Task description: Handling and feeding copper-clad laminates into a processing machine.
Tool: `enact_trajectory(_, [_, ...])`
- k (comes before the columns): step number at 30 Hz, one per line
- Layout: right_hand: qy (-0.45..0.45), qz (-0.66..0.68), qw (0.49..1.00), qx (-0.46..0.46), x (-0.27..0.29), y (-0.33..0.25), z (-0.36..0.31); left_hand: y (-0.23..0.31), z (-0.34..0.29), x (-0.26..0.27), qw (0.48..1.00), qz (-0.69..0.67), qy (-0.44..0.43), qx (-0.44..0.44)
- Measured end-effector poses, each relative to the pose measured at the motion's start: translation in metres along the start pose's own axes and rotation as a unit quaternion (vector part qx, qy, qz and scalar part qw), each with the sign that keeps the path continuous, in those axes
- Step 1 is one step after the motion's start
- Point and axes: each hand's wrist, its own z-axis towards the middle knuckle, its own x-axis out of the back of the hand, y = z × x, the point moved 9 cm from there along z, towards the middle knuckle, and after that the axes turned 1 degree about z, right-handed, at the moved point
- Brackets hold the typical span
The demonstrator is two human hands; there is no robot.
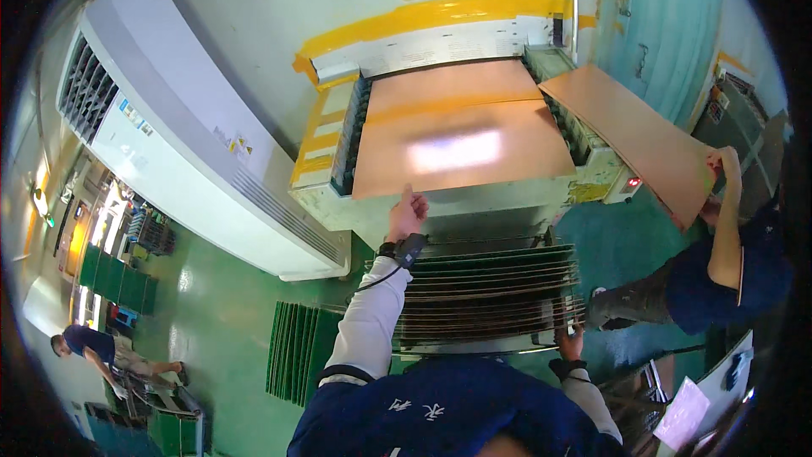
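My left hand [408,217] is at the near edge of a copper-coloured sheet [381,156], one finger pointing up at it and the others partly curled. It appears to hold nothing, and I cannot tell whether it touches the sheet. This sheet and a second copper-coloured sheet [457,85] behind it lie on the machine's bed. Down to the right, my right hand [573,344] is closed at the right end of a rack of thin upright panels [482,288]. What its fingers grip is too small to make out.
On the right, another person's hands [719,171] hold a tilted copper-coloured sheet [630,131] beside the machine [482,207]. A tall white cabinet unit [194,152] stands left. Green panels [296,351] stand on the floor at my left. Another person [110,351] is far left.
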Motion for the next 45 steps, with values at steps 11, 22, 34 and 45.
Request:
enact_trajectory(11, [-0.021, 0.026, 0.999, 0.017, -0.015, 0.009, 0.002, -0.007, 0.035, 0.015, 1.000, 0.015, 0.007, 0.018])
enact_trajectory(22, [-0.087, 0.018, 0.991, -0.098, 0.020, -0.052, -0.013, 0.063, -0.014, -0.033, 0.810, 0.451, 0.177, -0.329])
enact_trajectory(34, [-0.099, 0.189, 0.973, -0.092, -0.008, -0.004, -0.005, 0.068, -0.010, -0.080, 0.599, 0.727, 0.067, -0.329])
enact_trajectory(45, [-0.065, 0.127, 0.988, -0.059, 0.002, -0.064, -0.014, 0.076, -0.014, -0.063, 0.602, 0.715, 0.061, -0.350])
